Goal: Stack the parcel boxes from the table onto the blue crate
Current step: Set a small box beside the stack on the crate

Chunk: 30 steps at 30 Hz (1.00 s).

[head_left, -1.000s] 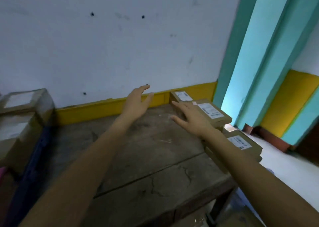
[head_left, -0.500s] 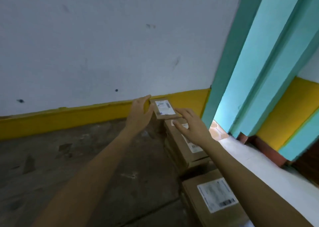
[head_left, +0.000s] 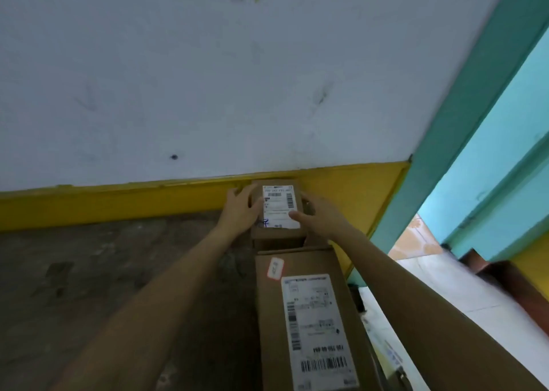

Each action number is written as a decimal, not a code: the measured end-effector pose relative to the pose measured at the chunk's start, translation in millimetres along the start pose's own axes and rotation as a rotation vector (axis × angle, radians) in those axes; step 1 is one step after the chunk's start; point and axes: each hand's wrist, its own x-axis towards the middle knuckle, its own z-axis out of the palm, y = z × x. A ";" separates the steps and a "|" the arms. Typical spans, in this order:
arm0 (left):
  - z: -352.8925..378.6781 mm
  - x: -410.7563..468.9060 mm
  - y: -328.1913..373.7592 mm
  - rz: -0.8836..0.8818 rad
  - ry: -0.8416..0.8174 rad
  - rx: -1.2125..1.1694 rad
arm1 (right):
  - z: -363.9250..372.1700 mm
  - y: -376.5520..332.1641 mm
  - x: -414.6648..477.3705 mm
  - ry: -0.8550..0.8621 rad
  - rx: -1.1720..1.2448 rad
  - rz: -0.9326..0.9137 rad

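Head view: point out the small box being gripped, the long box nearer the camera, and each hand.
small box [head_left: 280, 206], head view, on its white label
long box [head_left: 309, 316], head view, on its label
left hand [head_left: 239, 209], head view, back of hand
right hand [head_left: 322, 215], head view, back of hand

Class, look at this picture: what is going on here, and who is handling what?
A person is reaching across a wooden table toward the wall. The left hand and right hand are closing on either side of a small cardboard parcel with a white label. It has not been lifted. A longer labelled parcel lies nearer, untouched. The blue crate is out of view.
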 end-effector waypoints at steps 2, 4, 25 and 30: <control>5.5 12.0 -2.2 -0.036 -0.010 -0.007 | 4.2 3.9 14.3 -0.065 0.018 0.024; 14.3 22.6 -7.5 -0.074 -0.058 -0.009 | 9.1 5.1 28.1 -0.141 0.061 0.073; -41.8 -13.9 -3.4 0.020 -0.012 -0.556 | 0.7 -77.2 11.5 -0.181 -0.052 -0.104; -133.2 -65.7 -15.0 0.098 0.145 -0.598 | 31.8 -169.5 -34.3 -0.006 -0.113 -0.259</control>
